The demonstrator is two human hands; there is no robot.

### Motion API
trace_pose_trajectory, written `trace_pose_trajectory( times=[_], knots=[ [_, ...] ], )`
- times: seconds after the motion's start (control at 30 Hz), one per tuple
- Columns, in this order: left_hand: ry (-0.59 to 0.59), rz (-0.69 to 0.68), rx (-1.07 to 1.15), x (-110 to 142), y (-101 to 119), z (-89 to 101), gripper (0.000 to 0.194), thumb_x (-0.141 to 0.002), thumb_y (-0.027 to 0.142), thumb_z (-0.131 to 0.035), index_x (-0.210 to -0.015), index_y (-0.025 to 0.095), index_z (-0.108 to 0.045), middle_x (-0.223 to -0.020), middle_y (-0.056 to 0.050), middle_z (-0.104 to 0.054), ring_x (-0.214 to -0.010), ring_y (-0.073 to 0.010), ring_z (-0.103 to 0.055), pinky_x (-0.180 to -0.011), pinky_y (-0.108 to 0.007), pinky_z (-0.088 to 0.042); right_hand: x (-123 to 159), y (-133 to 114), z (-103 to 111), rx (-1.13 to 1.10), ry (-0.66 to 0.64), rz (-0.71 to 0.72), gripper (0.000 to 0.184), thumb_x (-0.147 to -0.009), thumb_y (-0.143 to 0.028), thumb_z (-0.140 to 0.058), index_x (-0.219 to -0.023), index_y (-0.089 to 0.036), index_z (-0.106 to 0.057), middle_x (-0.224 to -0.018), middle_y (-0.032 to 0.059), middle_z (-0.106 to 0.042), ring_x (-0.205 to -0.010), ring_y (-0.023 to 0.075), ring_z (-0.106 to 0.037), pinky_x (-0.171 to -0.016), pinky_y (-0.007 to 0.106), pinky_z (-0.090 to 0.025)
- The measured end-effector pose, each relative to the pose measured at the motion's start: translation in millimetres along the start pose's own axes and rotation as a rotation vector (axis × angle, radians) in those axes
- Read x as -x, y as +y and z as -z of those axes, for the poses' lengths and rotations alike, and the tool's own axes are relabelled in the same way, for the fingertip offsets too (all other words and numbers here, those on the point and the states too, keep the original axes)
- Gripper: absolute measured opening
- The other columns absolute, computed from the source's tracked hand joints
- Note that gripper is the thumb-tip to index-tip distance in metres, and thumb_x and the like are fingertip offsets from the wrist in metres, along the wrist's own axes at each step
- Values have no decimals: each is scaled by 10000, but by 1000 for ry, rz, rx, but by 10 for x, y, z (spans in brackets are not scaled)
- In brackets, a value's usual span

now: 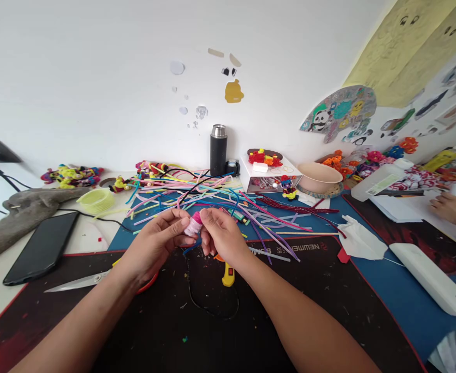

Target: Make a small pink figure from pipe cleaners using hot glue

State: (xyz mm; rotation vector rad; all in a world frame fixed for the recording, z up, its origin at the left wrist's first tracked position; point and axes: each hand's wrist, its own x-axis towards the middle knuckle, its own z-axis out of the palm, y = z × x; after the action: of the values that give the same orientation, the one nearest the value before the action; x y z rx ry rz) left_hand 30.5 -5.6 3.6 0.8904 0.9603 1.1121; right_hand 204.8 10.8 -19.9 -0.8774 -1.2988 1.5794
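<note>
Fuzzy pink-and-white piece [194,225] is looking light, soft and crushable, suiting gentle end grips; left hand [155,242] is pinching its left side, right hand [225,235] its pink right end.

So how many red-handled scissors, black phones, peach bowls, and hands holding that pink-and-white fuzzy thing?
Red-handled scissors: 1
Black phone: 1
Round peach bowl: 1
Hands on the fuzzy thing, left hand and right hand: 2
Total: 5

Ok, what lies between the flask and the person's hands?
Loose, coloured pipe cleaners, heaped across the blue mat; the head view shows them.
</note>
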Motion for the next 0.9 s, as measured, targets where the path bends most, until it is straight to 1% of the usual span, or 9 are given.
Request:
trace_pose_trajectory(
  times=[0.07, 0.17, 0.27, 0.37, 0.47, 0.6, 0.77, 0.9],
  knots=[
    [21, 6, 55, -3, -7, -6, 414, -666, 390, -1042, -891, 171, -772, -877, -1, -727, -677, -129, -711, -673, -232, -652, 0, -13, 7, -10, 12, 10, 582, -895, -798, -665, -935, -220, -608, -521, -100, -530, -367, 95, -515, -372, 198, -337],
    [6, 60, 88, -2, -30, -16, 426, -646, 399, -1053, -891, 172, -789, -868, -8, -738, -685, -131, -726, -669, -215, -658, -6, -42, 16, -11, 44, 8, 573, -850, -779, -721, -941, -223, -621, -512, -111, -507, -363, 97, -507, -366, 201, -336],
    [-35, 81, 91, 5, -52, -14, 418, -702, 442, -1021, -950, 182, -807, -901, -35, -776, -740, -154, -755, -716, -230, -669, -18, -58, 27, 5, 78, 13, 568, -824, -769, -748, -894, -219, -629, -504, -110, -492, -356, 93, -493, -365, 206, -334],
    [-85, 39, 65, 13, -50, -9, 420, -767, 484, -974, -1025, 201, -800, -957, -52, -804, -813, -189, -784, -792, -277, -680, -27, -47, 38, 10, 104, 19, 552, -817, -742, -780, -899, -213, -646, -531, -98, -530, -355, 88, -485, -365, 211, -331],
    [-100, 28, -10, 22, -32, -17, 398, -761, 416, -990, -1011, 199, -768, -969, -51, -818, -834, -206, -801, -825, -296, -672, -25, -24, 37, 11, 108, 14, 549, -823, -736, -779, -908, -209, -653, -558, -84, -564, -364, 90, -495, -369, 216, -329],
    [-86, 8, -60, 38, -14, -47, 405, -733, 375, -1008, -973, 180, -746, -911, -62, -828, -791, -205, -803, -785, -271, -648, -15, -17, 23, 19, 88, 18, 533, -827, -720, -785, -910, -211, -650, -574, -83, -576, -364, 84, -488, -374, 220, -332],
    [-70, -12, -30, 42, -15, -84, 363, -701, 339, -1024, -871, 172, -750, -797, -43, -805, -699, -173, -770, -706, -242, -639, -13, -21, 22, 29, 71, 28, 517, -842, -714, -777, -877, -219, -634, -558, -88, -564, -359, 79, -477, -372, 215, -327],
    [-86, 12, 23, 16, -39, -54, 314, -728, 304, -1007, -884, 167, -771, -813, -38, -796, -718, -168, -776, -728, -239, -659, -23, -12, 28, 7, 65, 21, 547, -830, -742, -775, -876, -222, -613, -558, -89, -565, -362, 78, -484, -369, 209, -321]
  ],
)
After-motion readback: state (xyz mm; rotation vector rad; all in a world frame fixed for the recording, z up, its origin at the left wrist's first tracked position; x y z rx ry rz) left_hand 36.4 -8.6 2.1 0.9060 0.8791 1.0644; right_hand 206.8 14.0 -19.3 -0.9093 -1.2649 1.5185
